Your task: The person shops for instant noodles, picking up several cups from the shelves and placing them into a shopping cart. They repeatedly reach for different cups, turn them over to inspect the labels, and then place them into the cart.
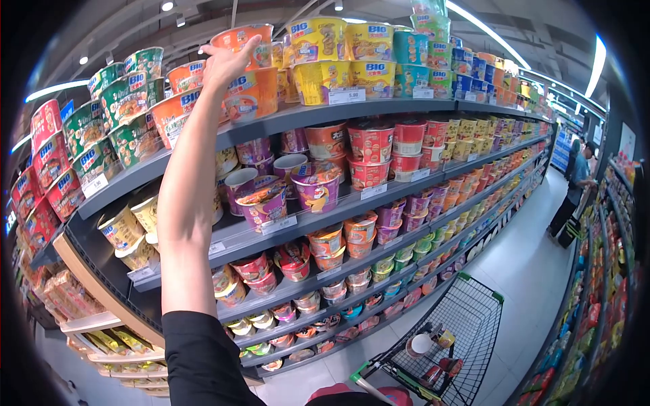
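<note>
My left hand (229, 62) is raised to the top shelf, its fingers and thumb around the upper orange noodle cup (242, 36). That cup is on top of another orange cup (250, 93). Yellow noodle cups (320, 82) are stacked just to the right, and green cups (130, 99) are stacked on the left. Below right, a wire shopping cart (467, 318) holds a white-lidded tub (420, 344) and some red packets (443, 369). My right hand is not visible.
Shelves of cup noodles, with a grey shelf edge (298, 116), run back to the right. A person (575, 183) with a dark basket (571, 231) stands farther down the aisle. Packed shelves (596, 298) line the right side.
</note>
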Demonstrator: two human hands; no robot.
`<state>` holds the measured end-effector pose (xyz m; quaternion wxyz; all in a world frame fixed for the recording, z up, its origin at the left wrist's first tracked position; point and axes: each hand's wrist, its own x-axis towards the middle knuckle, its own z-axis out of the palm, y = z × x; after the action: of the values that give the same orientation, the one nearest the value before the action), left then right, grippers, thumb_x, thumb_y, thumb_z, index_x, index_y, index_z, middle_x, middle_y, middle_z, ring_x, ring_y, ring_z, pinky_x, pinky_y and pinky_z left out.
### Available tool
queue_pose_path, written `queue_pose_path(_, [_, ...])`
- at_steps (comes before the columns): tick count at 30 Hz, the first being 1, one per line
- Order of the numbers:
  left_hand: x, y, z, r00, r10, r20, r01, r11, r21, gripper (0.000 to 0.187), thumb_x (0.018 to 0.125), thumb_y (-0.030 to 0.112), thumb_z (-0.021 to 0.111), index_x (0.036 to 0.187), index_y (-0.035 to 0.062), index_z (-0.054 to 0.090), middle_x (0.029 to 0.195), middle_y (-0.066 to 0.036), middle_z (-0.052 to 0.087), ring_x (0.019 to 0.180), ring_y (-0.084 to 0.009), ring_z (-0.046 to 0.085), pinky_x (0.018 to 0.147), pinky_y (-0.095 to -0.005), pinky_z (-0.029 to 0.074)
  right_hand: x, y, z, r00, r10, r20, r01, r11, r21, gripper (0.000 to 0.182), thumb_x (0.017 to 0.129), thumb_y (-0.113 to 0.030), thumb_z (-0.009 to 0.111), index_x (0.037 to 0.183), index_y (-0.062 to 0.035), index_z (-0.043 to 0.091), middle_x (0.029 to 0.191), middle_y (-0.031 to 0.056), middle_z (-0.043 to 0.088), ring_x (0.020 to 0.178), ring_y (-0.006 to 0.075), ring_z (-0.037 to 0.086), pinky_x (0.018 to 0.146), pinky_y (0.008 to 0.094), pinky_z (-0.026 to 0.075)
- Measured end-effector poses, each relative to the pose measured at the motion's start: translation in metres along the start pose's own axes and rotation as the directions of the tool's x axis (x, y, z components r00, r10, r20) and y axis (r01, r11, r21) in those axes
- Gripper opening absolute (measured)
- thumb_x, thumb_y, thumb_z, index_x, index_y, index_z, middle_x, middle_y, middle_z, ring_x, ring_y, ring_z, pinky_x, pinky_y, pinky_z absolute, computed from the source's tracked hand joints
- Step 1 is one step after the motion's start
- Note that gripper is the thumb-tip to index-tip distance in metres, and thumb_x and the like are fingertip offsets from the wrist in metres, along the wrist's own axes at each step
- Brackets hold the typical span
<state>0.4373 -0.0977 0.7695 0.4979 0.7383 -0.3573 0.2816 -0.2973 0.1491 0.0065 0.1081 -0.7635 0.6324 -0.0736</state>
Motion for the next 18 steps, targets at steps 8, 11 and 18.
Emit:
queue_pose_path(8, [-0.053, 0.023, -0.004, 0.842, 0.421, -0.337, -0.419, 0.904, 0.083, 0.108, 0.092, 0.053, 0.074, 0.16, -0.0136, 0.023, 0.143, -0.036, 0.056, 0.137, -0.0479, 0.055, 0.115, -0.0523, 0.045, 0.019, 0.004, 0.009, 1.0, -0.007, -0.018, 0.008, 0.999, 0.039, 0.078, 0.094, -0.062, 0.064, 0.149, -0.0072, 0.055, 0.143, 0.0241, 0.059, 0.133, 0.0444, 0.053, 0.111, 0.0648, 0.035])
queue_pose_path(11, [-0.134, 0.05, -0.017, 0.661, 0.676, -0.326, -0.683, 0.722, 0.111, 0.085, 0.095, 0.036, 0.075, 0.155, -0.01, 0.036, 0.138, -0.033, 0.059, 0.133, -0.0456, 0.057, 0.112, -0.0503, 0.046, 0.021, 0.011, 0.027, 1.0, 0.026, -0.007, -0.025, 0.997, 0.068, 0.083, 0.093, -0.066, 0.064, 0.152, -0.0094, 0.053, 0.147, 0.0228, 0.057, 0.139, 0.0451, 0.049, 0.116, 0.0691, 0.026])
queue_pose_path(18, [-0.391, 0.034, 0.039, 0.518, 0.852, 0.077, -0.703, 0.476, -0.528, 0.031, 0.085, 0.016, 0.074, 0.114, 0.0079, 0.071, 0.103, -0.013, 0.072, 0.096, -0.0348, 0.069, 0.083, -0.0469, 0.054, 0.035, -0.026, -0.014, 0.999, 0.035, 0.038, -0.039, 0.995, 0.097, 0.079, 0.087, -0.049, 0.072, 0.146, -0.0024, 0.049, 0.138, 0.0212, 0.055, 0.131, 0.0404, 0.047, 0.111, 0.0606, 0.026])
